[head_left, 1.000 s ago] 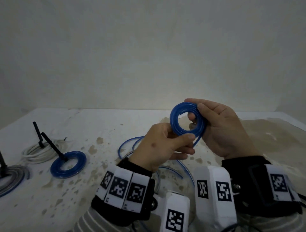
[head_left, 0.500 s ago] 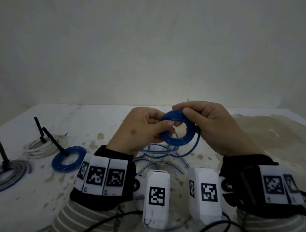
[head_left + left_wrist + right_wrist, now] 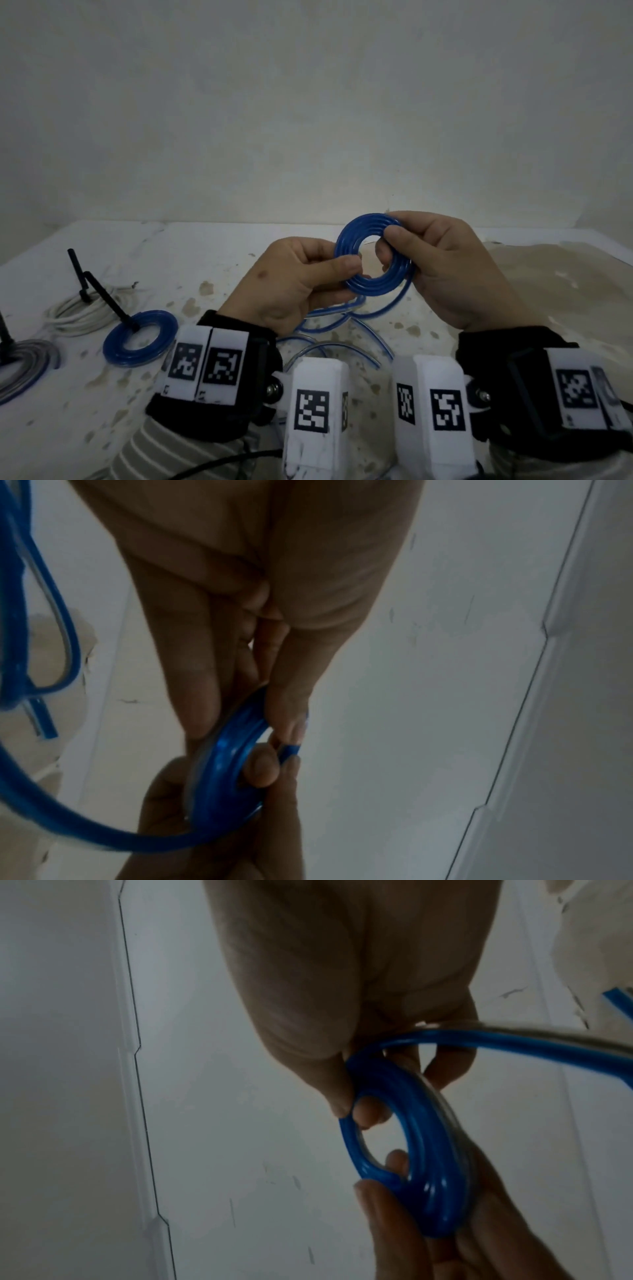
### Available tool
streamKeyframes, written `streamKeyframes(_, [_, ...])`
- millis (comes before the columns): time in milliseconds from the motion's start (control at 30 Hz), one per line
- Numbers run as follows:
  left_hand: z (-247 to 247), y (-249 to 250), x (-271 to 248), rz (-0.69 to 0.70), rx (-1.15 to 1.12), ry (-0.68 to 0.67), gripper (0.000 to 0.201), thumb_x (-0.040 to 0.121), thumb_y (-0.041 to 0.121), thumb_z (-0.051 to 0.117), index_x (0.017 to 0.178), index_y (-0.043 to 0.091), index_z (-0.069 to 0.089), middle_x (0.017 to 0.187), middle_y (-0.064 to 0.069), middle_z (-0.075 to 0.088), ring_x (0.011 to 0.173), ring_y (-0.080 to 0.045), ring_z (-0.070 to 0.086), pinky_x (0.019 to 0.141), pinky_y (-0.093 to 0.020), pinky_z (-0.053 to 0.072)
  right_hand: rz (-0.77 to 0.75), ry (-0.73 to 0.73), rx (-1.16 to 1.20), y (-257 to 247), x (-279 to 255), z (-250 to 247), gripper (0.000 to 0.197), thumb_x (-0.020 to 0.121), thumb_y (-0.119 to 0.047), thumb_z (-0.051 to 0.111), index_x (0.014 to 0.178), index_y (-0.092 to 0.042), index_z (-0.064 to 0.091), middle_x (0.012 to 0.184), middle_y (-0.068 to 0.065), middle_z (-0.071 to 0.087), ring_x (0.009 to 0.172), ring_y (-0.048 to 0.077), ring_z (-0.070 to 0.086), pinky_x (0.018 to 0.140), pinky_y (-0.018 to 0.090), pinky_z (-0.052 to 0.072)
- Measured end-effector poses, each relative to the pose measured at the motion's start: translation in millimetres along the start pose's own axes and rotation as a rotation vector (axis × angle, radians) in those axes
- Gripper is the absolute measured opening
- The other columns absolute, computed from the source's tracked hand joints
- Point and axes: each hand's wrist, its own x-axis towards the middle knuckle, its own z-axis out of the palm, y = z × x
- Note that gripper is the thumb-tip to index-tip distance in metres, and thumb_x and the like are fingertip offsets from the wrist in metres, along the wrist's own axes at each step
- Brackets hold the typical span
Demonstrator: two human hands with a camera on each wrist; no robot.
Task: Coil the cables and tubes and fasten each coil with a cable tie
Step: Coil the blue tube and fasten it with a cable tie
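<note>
Far left, at about 9 o'clock on the table (image 3: pixel 219 246), lay a grey coil (image 3: pixel 24 363) with a black tie standing up from it. Next right, a white cable coil (image 3: pixel 82 310), also tied. Beside that, nearer the person, a finished blue tube coil (image 3: pixel 140 337) lay flat with its cable tie (image 3: pixel 106 301) tail angled up toward 11 o'clock.

Centre: left hand (image 3: pixel 294 284) pinched the lower-left edge of the blue coil (image 3: pixel 375 253), thumb on the near face, fingers behind. The coil was held up off the table, near upright and facing the person. Right hand (image 3: pixel 452 267) pinched its right side, thumb tip at the inner rim. Both hands were closed on it.

From the coil's lower edge at about 5 o'clock a loose tube tail (image 3: pixel 342 308) dropped to the table and lay in open loops between the wrists.

Judged step: winding in progress, third or fourth item; much tube unwound. Next move likely calls for one hand to clamp the wraps flat while the other feeds another turn, keeping tension so the springy tube does not unwind. No spare tie visible near the hands.
</note>
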Motion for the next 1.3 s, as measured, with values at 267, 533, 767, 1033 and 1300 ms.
streamKeyframes(267, [-7,2,-1,-0.047,0.160,-0.029,0.022,0.061,0.014,0.069,0.081,0.005,0.071,0.080,-0.010,0.072,0.079,-0.020,0.068,0.079,-0.034,0.058,0.018,-0.017,-0.163,5,2,2,0.021,0.093,-0.005,0.047,0.093,-0.015,0.066,0.058,-0.003,0.055,0.056,0.010,0.048,0.061,0.023,0.043])
streamKeyframes(533, [-7,11,-6,0.036,0.412,-0.005,0.015,0.075,0.012,0.069,0.091,0.010,0.071,0.070,-0.008,0.073,0.062,-0.012,0.068,0.055,-0.020,0.054,-0.015,-0.194,-0.415,-1,-5,-3,0.021,0.092,-0.007,0.052,0.096,-0.018,0.069,0.061,-0.001,0.059,0.060,0.008,0.052,0.063,0.020,0.045])
streamKeyframes(767, [-5,7,-3,0.085,0.250,0.128,0.006,0.080,0.004,0.063,0.078,0.007,0.068,0.062,-0.004,0.071,0.058,-0.011,0.067,0.051,-0.017,0.053,-0.026,0.007,-0.239,7,1,18,0.020,0.096,-0.013,0.043,0.095,-0.005,0.062,0.061,-0.003,0.061,0.058,0.006,0.052,0.056,0.019,0.045])
streamKeyframes(1033, [-2,11,1,0.196,-0.058,0.236,0.008,0.084,0.005,0.056,0.080,0.006,0.063,0.058,-0.001,0.068,0.055,-0.008,0.065,0.051,-0.015,0.051,0.109,0.082,0.089,3,1,21,0.034,0.097,-0.025,0.038,0.079,-0.014,0.065,0.071,-0.002,0.064,0.074,0.016,0.057,0.060,0.028,0.049])
streamKeyframes(1300, [7,-3,-1,-0.029,0.292,0.078,0.011,0.083,0.018,0.064,0.090,0.011,0.069,0.090,-0.009,0.071,0.080,-0.010,0.067,0.066,-0.025,0.056,0.034,0.189,0.000,4,4,13,0.038,0.099,-0.021,0.037,0.070,-0.009,0.059,0.060,-0.003,0.059,0.057,0.009,0.054,0.060,0.021,0.048])
